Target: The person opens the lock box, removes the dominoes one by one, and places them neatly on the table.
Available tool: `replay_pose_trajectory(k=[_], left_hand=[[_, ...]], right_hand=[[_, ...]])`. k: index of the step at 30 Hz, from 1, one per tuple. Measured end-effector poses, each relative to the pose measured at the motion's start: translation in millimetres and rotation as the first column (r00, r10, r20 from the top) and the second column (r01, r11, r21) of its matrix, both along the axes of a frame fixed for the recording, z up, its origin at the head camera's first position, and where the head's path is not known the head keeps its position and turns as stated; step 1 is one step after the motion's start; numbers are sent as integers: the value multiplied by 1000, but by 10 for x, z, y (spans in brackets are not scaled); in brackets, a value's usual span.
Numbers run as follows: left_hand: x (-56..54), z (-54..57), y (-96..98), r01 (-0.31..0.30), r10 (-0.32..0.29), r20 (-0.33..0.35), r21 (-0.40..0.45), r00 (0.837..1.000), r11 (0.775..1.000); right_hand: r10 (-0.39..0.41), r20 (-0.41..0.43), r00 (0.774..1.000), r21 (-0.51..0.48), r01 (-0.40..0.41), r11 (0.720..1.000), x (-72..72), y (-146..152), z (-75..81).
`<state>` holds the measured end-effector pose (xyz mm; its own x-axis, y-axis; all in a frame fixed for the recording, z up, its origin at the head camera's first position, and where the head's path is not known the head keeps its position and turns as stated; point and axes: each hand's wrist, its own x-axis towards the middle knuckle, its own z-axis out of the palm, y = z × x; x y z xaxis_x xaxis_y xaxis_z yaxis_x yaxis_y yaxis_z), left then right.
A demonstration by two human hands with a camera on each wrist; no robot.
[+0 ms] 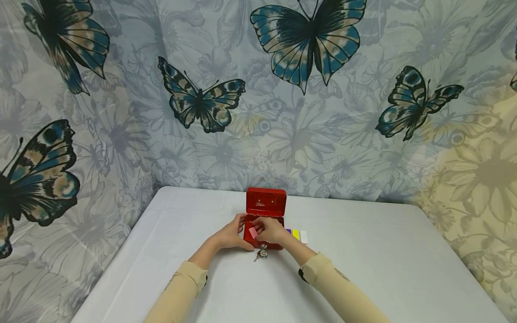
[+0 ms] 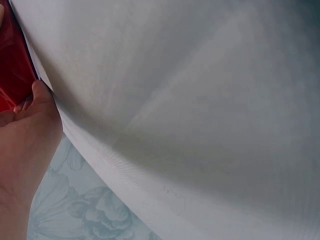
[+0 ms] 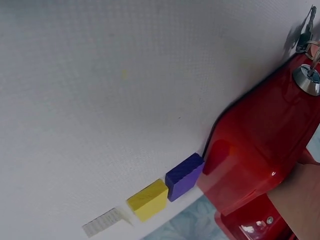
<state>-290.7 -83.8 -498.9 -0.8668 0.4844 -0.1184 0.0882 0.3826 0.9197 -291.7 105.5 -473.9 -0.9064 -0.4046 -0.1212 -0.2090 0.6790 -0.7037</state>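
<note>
A small red metal cash box [image 1: 275, 246] stands on the table with its lid [image 1: 266, 202] raised at the back. My left hand [image 1: 233, 233] holds the box's left side, thumb by the front corner and fingers farther back. Over the box's opening, my right hand [image 1: 271, 229] pinches a small pink block [image 1: 253, 233]. Its fingers partly hide the inside of the box. Keys [image 1: 257, 255] hang from the lock [image 3: 309, 79] on the front wall.
Just right of the box, a purple block [image 3: 184, 177], a yellow block [image 3: 148, 201] and a white piece [image 3: 106, 222] lie in a row on the white-covered table [image 1: 363, 260]. Behind the table hangs a butterfly-patterned cloth [image 1: 299, 143].
</note>
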Motion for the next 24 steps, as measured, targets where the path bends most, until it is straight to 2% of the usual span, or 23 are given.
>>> replay_pose_trajectory(k=[24], left_hand=[[1, -9, 0, 7, -7, -2, -19, 1000, 1000]], right_hand=[[37, -30, 999, 29, -36, 999, -69, -77, -37]])
